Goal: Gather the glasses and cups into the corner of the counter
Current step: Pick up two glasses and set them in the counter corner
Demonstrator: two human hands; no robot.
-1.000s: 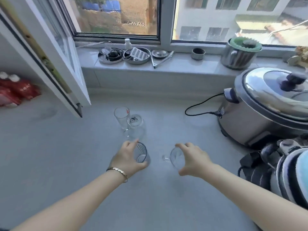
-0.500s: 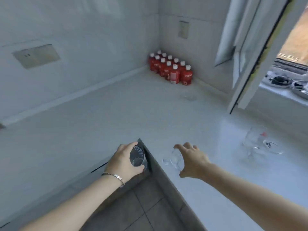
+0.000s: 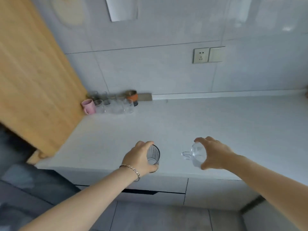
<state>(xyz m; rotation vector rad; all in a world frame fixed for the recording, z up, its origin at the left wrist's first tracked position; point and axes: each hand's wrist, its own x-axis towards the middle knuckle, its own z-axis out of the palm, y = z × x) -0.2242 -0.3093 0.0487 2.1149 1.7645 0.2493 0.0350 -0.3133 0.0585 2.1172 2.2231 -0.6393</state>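
The left hand (image 3: 138,160) is wrapped around a ribbed dark glass (image 3: 153,155) and the right hand (image 3: 215,154) grips a clear handled cup (image 3: 195,155) — both look empty, carried over the counter's (image 3: 216,127) near edge. Far off in the corner, against the wooden panel (image 3: 33,77), a cluster already stands — a pink mug (image 3: 88,106), several clear glasses (image 3: 115,105), an orange cup (image 3: 132,96). Most seems gathered; these two remain.

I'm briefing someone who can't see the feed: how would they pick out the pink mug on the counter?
Find the tall wooden panel on the left, where it meets the tiled wall at the back of the white counter. A cluster of glasses stands in that corner. The pink mug is at the cluster's left end, against the panel, the only opaque pink piece beside clear glassware.
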